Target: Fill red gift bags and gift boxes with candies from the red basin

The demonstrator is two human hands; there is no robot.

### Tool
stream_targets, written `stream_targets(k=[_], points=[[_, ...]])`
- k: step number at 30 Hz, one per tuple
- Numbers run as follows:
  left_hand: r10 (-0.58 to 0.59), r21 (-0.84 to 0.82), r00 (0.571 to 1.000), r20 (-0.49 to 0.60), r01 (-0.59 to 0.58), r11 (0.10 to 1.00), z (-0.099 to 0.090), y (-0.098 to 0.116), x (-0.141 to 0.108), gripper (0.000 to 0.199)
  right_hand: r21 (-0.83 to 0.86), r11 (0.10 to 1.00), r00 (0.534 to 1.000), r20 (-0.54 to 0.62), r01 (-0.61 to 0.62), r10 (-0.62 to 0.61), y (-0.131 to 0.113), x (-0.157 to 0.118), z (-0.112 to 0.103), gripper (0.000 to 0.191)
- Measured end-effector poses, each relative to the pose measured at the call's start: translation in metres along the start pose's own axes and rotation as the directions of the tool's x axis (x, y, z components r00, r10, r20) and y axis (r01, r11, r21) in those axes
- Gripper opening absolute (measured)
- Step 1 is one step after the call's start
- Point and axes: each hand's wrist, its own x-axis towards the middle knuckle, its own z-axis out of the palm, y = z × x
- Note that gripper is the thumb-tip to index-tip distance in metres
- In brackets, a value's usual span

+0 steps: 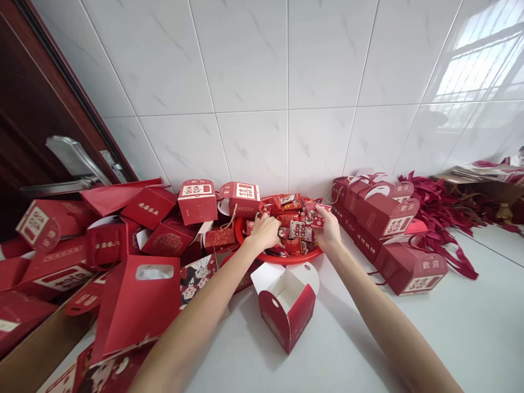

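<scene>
A red basin (282, 259) full of red-wrapped sweets (291, 218) stands against the tiled wall. My left hand (267, 232) reaches into its left side, fingers bent down among the sweets; what they hold, if anything, is hidden. At the basin's right side, my right hand (328, 225) is closed on a red patterned packet (318, 216). Nearer to me, between my forearms, an open red box (289, 308) with a white inside sits on the white surface; the part of its inside that shows holds nothing.
Many red boxes (153, 204) are heaped at the left, some in a cardboard carton (53, 338). Closed boxes (382, 213) are stacked right of the basin. Beyond them lie dark red ribbons (436, 204). A door handle (73, 164) is at the far left.
</scene>
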Motion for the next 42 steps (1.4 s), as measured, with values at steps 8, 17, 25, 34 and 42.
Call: stream_targets(k=[8, 17, 25, 34, 42], points=[[-0.004, -0.166, 0.996, -0.093, -0.012, 0.986, 0.008, -0.008, 0.007, 0.037, -0.011, 1.000, 1.000, -0.013, -0.010, 0.010, 0.003, 0.003, -0.002, 0.014], [-0.019, -0.853, 0.939, -0.343, -0.303, 0.426, 0.038, -0.014, 0.006, 0.056, -0.030, 0.996, 0.992, 0.090, -0.083, 0.085, 0.001, 0.001, -0.002, 0.015], [-0.167, -0.952, 0.947, -0.275, -0.244, 0.186, 0.042, -0.017, 0.006, 0.045, -0.070, 0.986, 0.975, 0.155, -0.152, 0.161, 0.002, 0.002, -0.005, 0.017], [-0.424, -0.854, 0.788, -0.447, -0.234, 0.465, 0.042, -0.018, 0.006, 0.032, -0.088, 0.988, 0.980, 0.146, -0.126, 0.138, 0.002, 0.001, -0.005, 0.019], [0.274, -0.457, 0.957, -0.098, -0.288, 0.842, 0.029, 0.001, 0.002, 0.022, -0.022, 1.000, 0.996, 0.085, -0.014, 0.016, 0.005, 0.005, -0.006, 0.016]])
